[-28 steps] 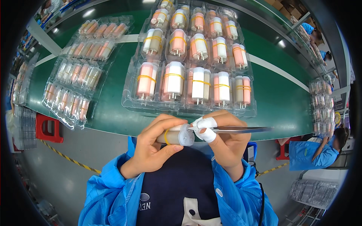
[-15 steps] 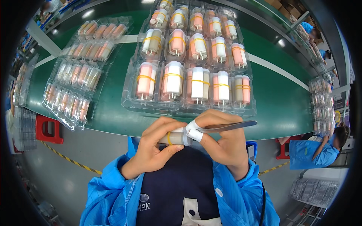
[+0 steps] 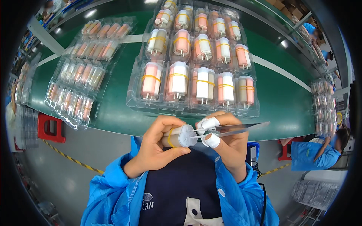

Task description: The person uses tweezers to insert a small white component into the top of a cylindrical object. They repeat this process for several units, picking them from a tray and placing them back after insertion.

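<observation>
Head view shows the left hand (image 3: 156, 150) clasping a white cylindrical part bound with a yellow rubber band (image 3: 180, 136), held close to the body, short of the green tabletop's (image 3: 113, 116) near edge. The right hand (image 3: 226, 145), fingertips taped white, pinches steel tweezers (image 3: 230, 130) against its end. A slip could drop the part or bend its pins. Beyond, a clear plastic tray (image 3: 196, 60) holds banded pink and white cylinders; similar trays (image 3: 79, 75) lie toward the far left corner.
</observation>
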The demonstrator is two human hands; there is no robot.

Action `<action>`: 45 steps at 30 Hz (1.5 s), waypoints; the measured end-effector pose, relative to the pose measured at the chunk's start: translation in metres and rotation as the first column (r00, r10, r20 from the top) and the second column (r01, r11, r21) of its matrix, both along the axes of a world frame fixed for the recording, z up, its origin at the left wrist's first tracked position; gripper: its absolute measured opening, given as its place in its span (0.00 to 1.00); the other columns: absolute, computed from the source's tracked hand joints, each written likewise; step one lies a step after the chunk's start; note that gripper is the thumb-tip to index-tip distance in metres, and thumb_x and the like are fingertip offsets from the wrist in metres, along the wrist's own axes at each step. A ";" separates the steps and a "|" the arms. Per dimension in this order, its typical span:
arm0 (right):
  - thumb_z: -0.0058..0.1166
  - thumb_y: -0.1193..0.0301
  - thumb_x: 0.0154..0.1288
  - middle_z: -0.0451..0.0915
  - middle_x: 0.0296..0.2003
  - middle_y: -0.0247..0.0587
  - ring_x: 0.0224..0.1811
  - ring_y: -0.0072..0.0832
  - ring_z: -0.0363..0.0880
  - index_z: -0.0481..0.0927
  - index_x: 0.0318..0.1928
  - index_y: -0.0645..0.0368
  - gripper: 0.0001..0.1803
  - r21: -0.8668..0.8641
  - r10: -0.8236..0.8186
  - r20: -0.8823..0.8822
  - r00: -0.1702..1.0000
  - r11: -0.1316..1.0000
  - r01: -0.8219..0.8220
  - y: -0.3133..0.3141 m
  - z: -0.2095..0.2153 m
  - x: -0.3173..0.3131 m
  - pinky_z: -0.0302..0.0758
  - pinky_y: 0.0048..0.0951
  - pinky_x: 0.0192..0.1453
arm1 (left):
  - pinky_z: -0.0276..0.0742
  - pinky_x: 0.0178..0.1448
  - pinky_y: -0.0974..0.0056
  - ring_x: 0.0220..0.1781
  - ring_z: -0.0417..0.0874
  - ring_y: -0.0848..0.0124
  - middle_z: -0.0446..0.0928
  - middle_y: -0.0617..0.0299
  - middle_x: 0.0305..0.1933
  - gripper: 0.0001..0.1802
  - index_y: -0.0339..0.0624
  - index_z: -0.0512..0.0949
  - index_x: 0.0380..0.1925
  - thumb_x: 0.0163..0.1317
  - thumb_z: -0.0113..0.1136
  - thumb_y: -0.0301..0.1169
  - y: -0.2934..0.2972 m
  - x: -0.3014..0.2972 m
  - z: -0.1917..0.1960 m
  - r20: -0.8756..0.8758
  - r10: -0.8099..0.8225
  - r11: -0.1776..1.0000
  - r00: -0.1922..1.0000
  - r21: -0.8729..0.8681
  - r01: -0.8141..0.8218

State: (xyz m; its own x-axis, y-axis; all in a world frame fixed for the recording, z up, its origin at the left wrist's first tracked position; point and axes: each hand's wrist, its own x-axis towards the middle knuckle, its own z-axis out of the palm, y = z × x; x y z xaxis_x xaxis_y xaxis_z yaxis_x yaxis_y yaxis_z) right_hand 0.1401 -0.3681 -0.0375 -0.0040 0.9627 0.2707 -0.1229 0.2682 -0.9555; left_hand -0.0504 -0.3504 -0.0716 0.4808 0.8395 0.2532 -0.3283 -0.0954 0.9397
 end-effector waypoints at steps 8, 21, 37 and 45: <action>0.65 0.79 0.51 0.79 0.37 0.46 0.37 0.28 0.78 0.81 0.40 0.66 0.13 0.012 -0.110 0.000 0.994 0.994 0.110 -0.008 0.006 0.001 0.74 0.26 0.40 | 0.69 0.59 0.64 0.55 0.74 0.69 0.70 0.52 0.55 0.21 0.35 0.65 0.52 0.60 0.58 0.23 -0.001 -0.002 0.005 0.002 -0.056 0.997 0.998 -0.052 0.056; 0.64 0.79 0.52 0.83 0.34 0.50 0.35 0.32 0.83 0.82 0.40 0.66 0.12 0.190 -0.039 0.160 0.986 0.982 0.008 -0.003 0.008 -0.004 0.78 0.27 0.38 | 0.72 0.58 0.63 0.56 0.73 0.65 0.68 0.48 0.54 0.24 0.36 0.63 0.51 0.56 0.60 0.17 0.000 0.005 -0.006 0.028 0.026 0.987 0.999 0.157 -0.030; 0.63 0.80 0.53 0.83 0.33 0.49 0.34 0.32 0.82 0.82 0.38 0.67 0.10 0.130 -0.037 0.112 0.993 0.991 0.022 -0.001 0.006 -0.004 0.77 0.27 0.38 | 0.71 0.58 0.59 0.54 0.75 0.62 0.70 0.43 0.52 0.21 0.35 0.64 0.48 0.58 0.62 0.23 0.001 0.005 -0.006 -0.032 0.080 0.982 0.996 0.175 -0.074; 0.62 0.80 0.54 0.83 0.33 0.49 0.34 0.32 0.82 0.82 0.38 0.66 0.09 0.185 -0.020 0.124 0.992 0.983 -0.003 0.002 0.003 -0.003 0.78 0.27 0.38 | 0.71 0.58 0.59 0.53 0.75 0.61 0.70 0.41 0.52 0.21 0.34 0.64 0.48 0.58 0.61 0.22 0.005 0.004 -0.010 -0.024 0.085 0.968 0.996 0.240 -0.077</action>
State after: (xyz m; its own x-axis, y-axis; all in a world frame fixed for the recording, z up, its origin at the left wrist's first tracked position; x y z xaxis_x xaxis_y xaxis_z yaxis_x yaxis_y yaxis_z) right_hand 0.1370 -0.3658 -0.0344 -0.0409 0.8962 0.4417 -0.0031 0.4420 -0.8970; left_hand -0.0466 -0.3456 -0.0813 0.4253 0.7931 0.4359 -0.2785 -0.3436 0.8969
